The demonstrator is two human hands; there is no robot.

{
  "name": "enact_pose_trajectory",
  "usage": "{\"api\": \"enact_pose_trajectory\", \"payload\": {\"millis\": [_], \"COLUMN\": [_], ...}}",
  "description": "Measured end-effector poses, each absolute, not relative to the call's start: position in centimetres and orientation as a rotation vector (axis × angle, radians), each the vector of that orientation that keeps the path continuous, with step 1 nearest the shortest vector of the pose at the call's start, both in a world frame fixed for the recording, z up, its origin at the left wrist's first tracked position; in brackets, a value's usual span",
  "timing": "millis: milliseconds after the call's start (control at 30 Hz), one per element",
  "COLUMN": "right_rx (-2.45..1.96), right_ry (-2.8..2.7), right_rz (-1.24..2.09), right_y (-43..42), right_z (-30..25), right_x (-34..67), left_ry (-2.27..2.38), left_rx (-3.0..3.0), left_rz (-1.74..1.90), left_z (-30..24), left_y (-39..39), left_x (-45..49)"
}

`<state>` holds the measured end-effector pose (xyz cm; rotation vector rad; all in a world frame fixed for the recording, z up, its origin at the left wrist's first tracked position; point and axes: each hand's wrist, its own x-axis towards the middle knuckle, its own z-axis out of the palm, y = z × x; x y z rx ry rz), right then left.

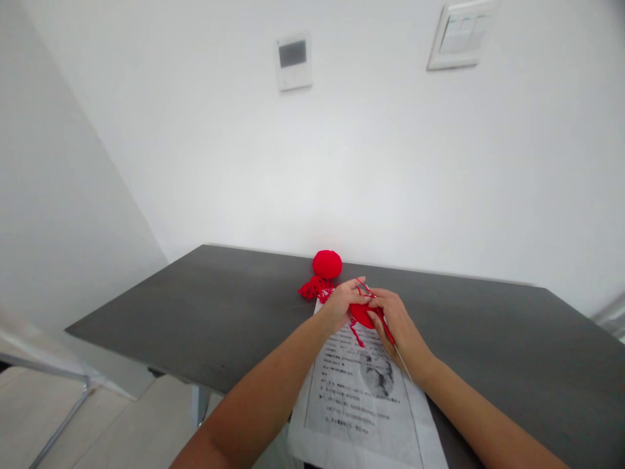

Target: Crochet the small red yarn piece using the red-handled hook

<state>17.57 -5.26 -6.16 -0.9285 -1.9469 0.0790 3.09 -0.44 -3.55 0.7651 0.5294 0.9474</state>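
Both of my hands meet over a small piece of red yarn work (362, 315) above a printed sheet. My left hand (343, 301) pinches the left edge of the piece, with a strand of yarn near its fingers. In my right hand (398, 322) is a thin knitting needle (404, 365), red in part, its pale end sticking out below the palm. A short curly red yarn tail (358, 333) hangs from the work. Just beyond my left hand lies a loose tangle of red yarn (315, 287), close to a red yarn ball (327, 264). Fingers hide part of the stitches.
The printed sheet (351, 404) with text and a grey picture runs over the near edge of the dark table (234, 306). A white wall (219, 130) stands behind, carrying a thermostat-like panel (293, 62) and a switch plate (461, 36). Metal tubing (63, 417) shows lower left.
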Motion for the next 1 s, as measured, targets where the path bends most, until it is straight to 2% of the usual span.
{"api": "enact_pose_trajectory", "payload": {"millis": [633, 1000], "right_rx": [-0.937, -0.744], "right_ry": [-2.096, -2.031], "right_rz": [0.271, 0.262], "right_y": [-6.8, -7.0], "right_z": [-2.8, -1.7], "right_x": [18.7, 18.9], "left_ry": [0.493, 0.404], "left_rx": [0.963, 1.033], "left_rz": [0.574, 0.492], "left_z": [-2.5, -1.7], "left_y": [0.5, 0.5], "left_x": [0.2, -0.9]}}
